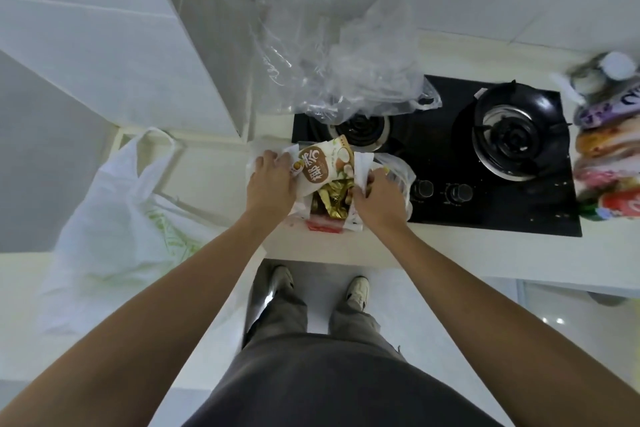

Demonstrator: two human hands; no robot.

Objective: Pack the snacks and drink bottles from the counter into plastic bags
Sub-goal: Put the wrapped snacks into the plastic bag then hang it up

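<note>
A white plastic bag (360, 218) stands on the counter at the stove's left edge. My left hand (272, 180) grips its left rim and my right hand (377, 198) grips its right rim, holding the mouth apart. A white-and-brown snack packet (323, 163) pokes out of the top, above a gold-wrapped packet (330, 203) and a red packet (323, 226) lower in the bag. At the far right, a pile of colourful snack packs (609, 163) and a white-capped bottle (618, 68) sit on the counter.
A black two-burner gas stove (485, 163) fills the counter's middle. Crumpled clear plastic bags (349, 73) lie behind the left burner. A filled white bag with green print (131, 218) stands at the left. The counter edge (346, 255) is in front, with my feet below it.
</note>
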